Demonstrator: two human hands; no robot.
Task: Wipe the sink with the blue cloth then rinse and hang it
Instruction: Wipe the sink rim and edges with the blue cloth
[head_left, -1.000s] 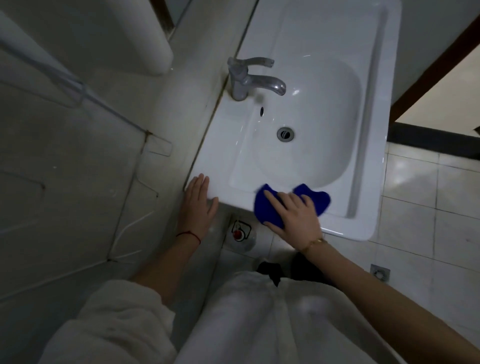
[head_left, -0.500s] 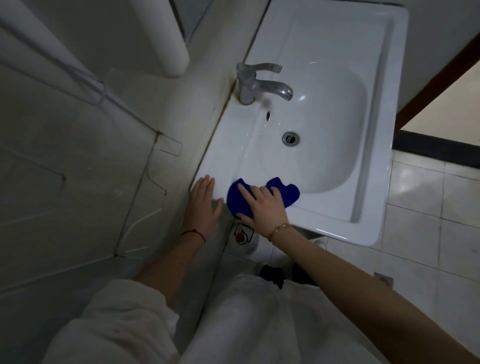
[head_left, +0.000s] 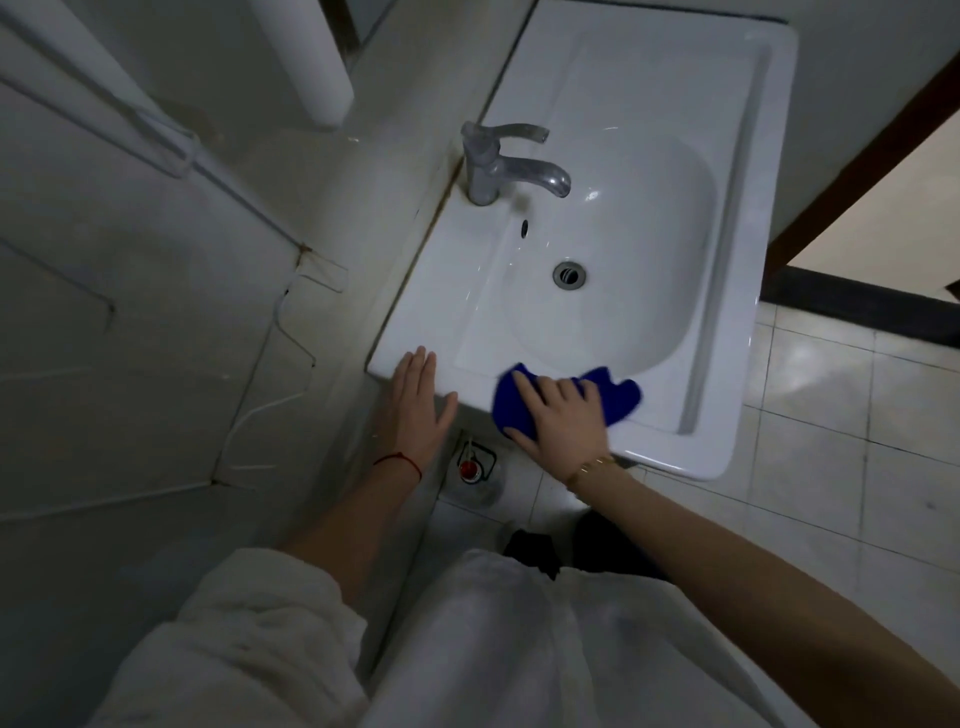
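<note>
A white rectangular sink (head_left: 737, 260) fills the upper middle of the head view, with a metal tap (head_left: 498, 166) at its left side and a drain (head_left: 569, 274) in the bowl. The blue cloth (head_left: 615, 397) lies on the sink's near rim. My right hand (head_left: 561, 421) presses flat on the cloth with fingers spread. My left hand (head_left: 415, 410) rests flat on the sink's near left corner, fingers straight. Part of the cloth is hidden under my right hand.
A tiled wall with thin pipes (head_left: 156, 312) runs along the left. Below the sink's near edge sits a valve with a red knob (head_left: 467, 467). Pale floor tiles (head_left: 857, 441) lie to the right, and a dark door frame (head_left: 857, 171) slants at the upper right.
My right hand slid the cloth leftward along the near rim toward my left hand, then back to the right. My left hand has stayed on the corner.
</note>
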